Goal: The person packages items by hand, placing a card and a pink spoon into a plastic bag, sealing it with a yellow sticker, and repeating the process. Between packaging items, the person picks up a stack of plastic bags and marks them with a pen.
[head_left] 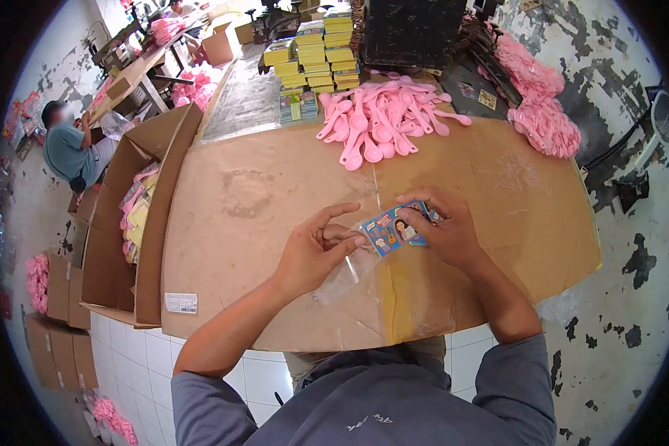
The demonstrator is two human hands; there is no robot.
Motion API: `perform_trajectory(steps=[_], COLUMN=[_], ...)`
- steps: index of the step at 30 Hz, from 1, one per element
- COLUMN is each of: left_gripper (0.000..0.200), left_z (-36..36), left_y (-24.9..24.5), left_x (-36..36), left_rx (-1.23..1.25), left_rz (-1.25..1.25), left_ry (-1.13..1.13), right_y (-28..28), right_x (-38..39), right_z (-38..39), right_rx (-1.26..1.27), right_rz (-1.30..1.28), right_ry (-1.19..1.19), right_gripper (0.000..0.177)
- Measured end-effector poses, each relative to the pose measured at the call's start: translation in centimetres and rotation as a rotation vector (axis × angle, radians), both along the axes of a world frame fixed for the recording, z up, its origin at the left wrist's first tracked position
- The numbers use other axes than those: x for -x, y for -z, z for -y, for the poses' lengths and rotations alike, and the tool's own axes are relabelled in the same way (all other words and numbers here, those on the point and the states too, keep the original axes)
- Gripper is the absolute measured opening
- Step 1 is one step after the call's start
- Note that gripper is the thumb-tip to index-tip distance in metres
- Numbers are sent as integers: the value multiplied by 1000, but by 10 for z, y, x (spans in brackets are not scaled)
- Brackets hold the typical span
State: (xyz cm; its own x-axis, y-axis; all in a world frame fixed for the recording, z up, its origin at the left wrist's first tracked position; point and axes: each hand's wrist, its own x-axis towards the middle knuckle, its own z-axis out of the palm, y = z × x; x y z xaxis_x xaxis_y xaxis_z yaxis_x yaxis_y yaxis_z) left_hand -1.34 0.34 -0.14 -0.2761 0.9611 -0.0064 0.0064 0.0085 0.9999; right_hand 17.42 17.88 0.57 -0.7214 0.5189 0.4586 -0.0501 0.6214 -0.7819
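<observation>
My right hand (pixel 451 229) pinches a small blue printed card (pixel 384 236) with pictures on it, thumb on its face and fingers behind. My left hand (pixel 310 251) is closed at the thumb and fingers on a clear plastic bag (pixel 339 284), right at the card's left end. The bag hangs down toward my body, and the card overlaps its mouth in this view. Both hands are over a brown cardboard sheet (pixel 230 245) covering the table. Beyond them lies a heap of pink plastic spoons (pixel 383 123).
Stacks of yellow-edged cards (pixel 323 56) stand at the back beside a black box (pixel 411 33). Left is a tall open carton (pixel 172 186) with packed goods (pixel 136 215). Bundles of pink items (pixel 546 130) lie at right. A person (pixel 70 145) sits far left.
</observation>
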Motion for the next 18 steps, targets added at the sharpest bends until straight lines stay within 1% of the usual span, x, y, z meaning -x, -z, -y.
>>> perform_trajectory(steps=[3, 6, 9, 13, 16, 18], left_gripper=[52, 51, 51, 52, 53, 54], left_z=[-1, 0, -2, 0, 1, 0], left_y=[9, 4, 10, 7, 6, 9], left_x=[1, 1, 2, 1, -1, -3], left_rx=[-47, -15, -38, -18, -41, -68], left_rz=[-9, -20, 49, -8, -73, -125], left_ry=[16, 9, 2, 17, 34, 44], right_y=[0, -5, -2, -2, -6, -1], right_x=[0, -3, -4, -3, -4, -2], right_z=[0, -2, -6, -4, 1, 4], right_rx=[-26, -38, -60, -96, -83, -50], right_rz=[-2, -7, -36, -50, 66, 54], right_ry=[-57, -87, -100, -130, -127, -101], right_gripper=[17, 16, 16, 16, 17, 19])
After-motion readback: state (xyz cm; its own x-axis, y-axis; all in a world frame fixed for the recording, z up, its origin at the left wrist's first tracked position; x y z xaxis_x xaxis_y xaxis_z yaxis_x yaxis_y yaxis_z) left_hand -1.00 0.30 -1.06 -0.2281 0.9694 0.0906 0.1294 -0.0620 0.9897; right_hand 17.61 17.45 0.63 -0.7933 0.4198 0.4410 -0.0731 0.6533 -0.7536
